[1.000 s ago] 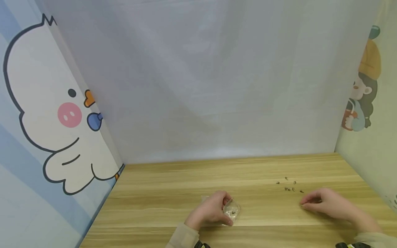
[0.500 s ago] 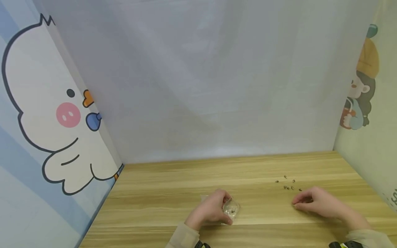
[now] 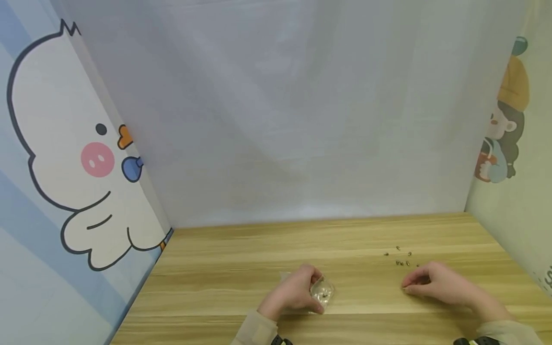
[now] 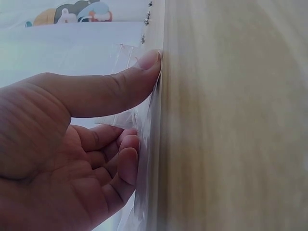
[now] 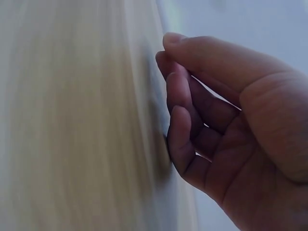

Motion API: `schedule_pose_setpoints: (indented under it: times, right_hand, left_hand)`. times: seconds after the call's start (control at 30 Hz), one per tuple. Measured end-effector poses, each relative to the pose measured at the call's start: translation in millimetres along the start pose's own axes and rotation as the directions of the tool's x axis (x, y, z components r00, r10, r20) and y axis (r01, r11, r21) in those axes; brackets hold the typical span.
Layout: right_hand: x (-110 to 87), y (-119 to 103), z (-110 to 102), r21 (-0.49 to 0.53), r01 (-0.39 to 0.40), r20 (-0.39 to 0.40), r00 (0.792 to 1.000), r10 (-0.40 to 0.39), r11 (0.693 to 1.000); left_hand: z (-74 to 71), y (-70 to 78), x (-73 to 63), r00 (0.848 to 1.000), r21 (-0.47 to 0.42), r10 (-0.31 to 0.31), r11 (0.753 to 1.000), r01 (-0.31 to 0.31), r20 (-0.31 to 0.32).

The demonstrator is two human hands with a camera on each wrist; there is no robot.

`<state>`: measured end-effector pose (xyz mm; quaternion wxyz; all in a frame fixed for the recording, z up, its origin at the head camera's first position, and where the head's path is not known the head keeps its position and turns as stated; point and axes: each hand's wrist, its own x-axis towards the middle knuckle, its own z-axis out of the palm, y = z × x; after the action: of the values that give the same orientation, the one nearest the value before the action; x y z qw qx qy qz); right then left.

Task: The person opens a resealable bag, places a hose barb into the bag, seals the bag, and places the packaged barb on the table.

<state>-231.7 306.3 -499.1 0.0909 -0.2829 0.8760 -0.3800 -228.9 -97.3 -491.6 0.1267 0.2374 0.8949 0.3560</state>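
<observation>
In the head view, on the wood-grain table (image 3: 215,278), a clear plastic bag (image 3: 326,286), with a dark speck (image 3: 325,296) showing in or through it. At nine o'clock from the bag, the left hand (image 3: 293,290), clamped on it: thumb at the lower edge, fingertips at the upper. At three o'clock, well apart from the bag, the right hand (image 3: 437,285), thumb and forefinger tips together; cannot tell whether pinching anything. Between two and three o'clock, scattered on the table, several small dark pieces (image 3: 402,263), the nearest just beside the right hand's knuckles. Farther out, beige sleeves (image 3: 255,327) at eight o'clock and between three and four. Behind the table, towards twelve, a pale grey sheet (image 3: 276,120). At ten, a white cartoon bird (image 3: 56,110); between one and two, a cartoon figure (image 3: 513,84) in an orange hat.
</observation>
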Motion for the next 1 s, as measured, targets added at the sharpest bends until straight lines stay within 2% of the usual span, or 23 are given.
schedule_pose_setpoints:
  times: [0.4, 0.63, 1.0]
  right_hand:
    - [26.2, -18.1, 16.5, 0.058, -0.008, 0.059, 0.998, 0.005, 0.998]
    - [36.3, -25.5, 23.6, 0.058, 0.026, 0.059, 0.998, -0.029, 0.998]
    - [52.8, -41.5, 40.4, 0.068, -0.011, 0.054, 0.999, 0.007, 0.998]
  left_hand:
    - [1.1, -1.4, 0.9, 1.000, -0.034, -0.007, 0.999, 0.007, 0.006]
    - [1.9, -1.6, 1.3, 1.000, -0.045, 0.005, 0.999, -0.005, 0.004]
    - [1.6, -1.7, 0.8, 1.000, -0.059, 0.007, 0.998, -0.007, 0.006]
